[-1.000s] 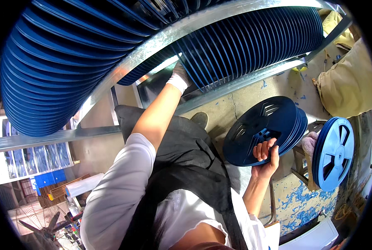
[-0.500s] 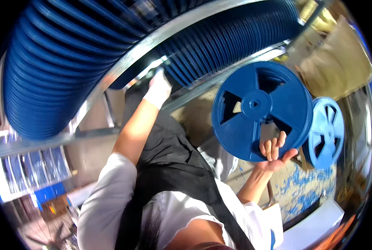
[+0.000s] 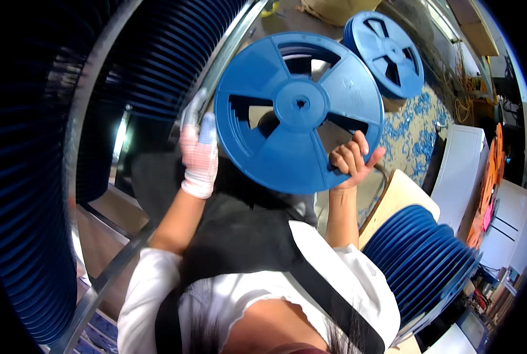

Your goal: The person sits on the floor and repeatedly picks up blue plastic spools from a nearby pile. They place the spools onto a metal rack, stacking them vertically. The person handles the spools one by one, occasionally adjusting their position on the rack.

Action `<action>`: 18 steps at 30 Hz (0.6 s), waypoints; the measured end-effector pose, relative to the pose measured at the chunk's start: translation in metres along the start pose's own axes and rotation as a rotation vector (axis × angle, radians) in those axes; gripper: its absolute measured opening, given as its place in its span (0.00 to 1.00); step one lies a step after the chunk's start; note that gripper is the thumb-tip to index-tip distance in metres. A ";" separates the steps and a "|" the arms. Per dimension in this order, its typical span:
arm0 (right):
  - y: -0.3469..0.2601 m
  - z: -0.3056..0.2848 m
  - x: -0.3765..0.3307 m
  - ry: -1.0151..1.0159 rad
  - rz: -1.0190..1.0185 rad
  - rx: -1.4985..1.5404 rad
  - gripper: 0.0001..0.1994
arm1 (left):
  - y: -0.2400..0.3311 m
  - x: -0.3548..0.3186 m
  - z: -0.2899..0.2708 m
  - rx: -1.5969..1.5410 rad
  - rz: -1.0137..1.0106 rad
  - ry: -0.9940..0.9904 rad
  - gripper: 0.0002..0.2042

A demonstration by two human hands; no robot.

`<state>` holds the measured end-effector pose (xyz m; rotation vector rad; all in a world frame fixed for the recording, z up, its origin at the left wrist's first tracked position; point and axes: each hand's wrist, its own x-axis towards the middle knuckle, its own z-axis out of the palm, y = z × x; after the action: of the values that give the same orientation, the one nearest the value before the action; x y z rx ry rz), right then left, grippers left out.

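Observation:
A stack of round blue plastic reels (image 3: 299,156) with wedge-shaped cut-outs is in front of my chest, its flat face toward me. My right hand (image 3: 351,160), bare, is closed on its lower right rim, fingers hooked through a cut-out and thumb outside. At its left edge is my left hand (image 3: 199,159) in a white and pinkish glove with bluish fingertips. Those fingers are stretched upward beside the rim; whether they touch it I cannot tell. Left of that hand, a long row of dark blue reels (image 3: 148,76) lies along a metal rack.
Metal rack rails (image 3: 228,50) run close along my left. Another blue reel stack (image 3: 414,65) stands at the far right. Nearer, more blue reels (image 3: 414,259) lie by a pale wooden seat (image 3: 396,194). Blue scraps (image 3: 402,138) litter the floor, with a white box (image 3: 455,156) beyond.
My view has turned rightward. The held reel stack has come nearer my body's middle, and my left hand has left the rack row and moved to the stack's left edge.

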<state>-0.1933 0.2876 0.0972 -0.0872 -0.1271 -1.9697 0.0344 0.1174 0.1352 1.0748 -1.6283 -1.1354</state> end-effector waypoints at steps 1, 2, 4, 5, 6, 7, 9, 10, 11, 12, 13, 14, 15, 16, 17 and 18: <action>0.003 0.008 -0.001 0.010 -0.005 -0.008 0.23 | -0.004 0.003 0.001 -0.026 -0.052 -0.069 0.17; 0.007 0.011 -0.001 0.023 -0.006 -0.053 0.23 | -0.005 0.013 0.003 -0.047 -0.096 -0.135 0.16; 0.011 0.016 -0.001 0.040 -0.007 -0.149 0.23 | -0.009 0.017 0.012 0.069 0.007 -0.312 0.15; 0.011 0.014 -0.003 0.030 0.010 -0.204 0.26 | -0.014 0.012 0.024 0.114 -0.028 -0.423 0.15; 0.013 0.012 -0.006 0.019 0.026 -0.312 0.26 | -0.015 0.005 0.039 0.092 -0.292 -0.558 0.20; 0.017 0.017 -0.011 0.017 0.042 -0.418 0.26 | -0.020 -0.007 0.056 0.248 -0.236 -0.641 0.33; 0.031 0.026 -0.019 0.022 0.068 -0.596 0.27 | -0.005 -0.023 0.082 0.419 -0.354 -0.742 0.44; 0.033 0.025 -0.022 -0.025 0.106 -0.644 0.28 | 0.011 -0.023 0.087 0.523 -0.415 -0.753 0.45; 0.031 0.027 -0.029 0.044 0.140 -0.724 0.30 | 0.007 -0.023 0.088 0.438 -0.432 -0.742 0.45; 0.027 0.030 -0.038 0.113 0.173 -0.804 0.31 | -0.002 -0.024 0.090 0.352 -0.449 -0.731 0.46; 0.028 0.031 -0.043 0.117 0.158 -0.774 0.33 | -0.012 -0.023 0.090 0.267 -0.466 -0.726 0.47; 0.034 0.040 -0.046 0.279 0.119 -0.800 0.31 | -0.025 -0.026 0.088 0.126 -0.423 -0.679 0.47; 0.036 0.034 -0.055 0.482 -0.017 -0.760 0.29 | -0.041 -0.029 0.084 -0.014 -0.378 -0.629 0.46; 0.035 0.027 -0.062 0.687 -0.157 -0.713 0.27 | -0.050 -0.028 0.077 -0.154 -0.333 -0.583 0.46; 0.032 0.025 -0.060 0.663 -0.163 -0.575 0.25 | -0.047 -0.020 0.066 -0.225 -0.396 -0.547 0.44; 0.026 0.026 -0.057 0.639 -0.179 -0.438 0.24 | -0.014 -0.002 0.046 -0.377 -0.488 -0.636 0.39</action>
<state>-0.1465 0.3332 0.1171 0.2791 0.7342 -2.0787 -0.0058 0.1268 0.1109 0.9298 -1.5335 -2.1838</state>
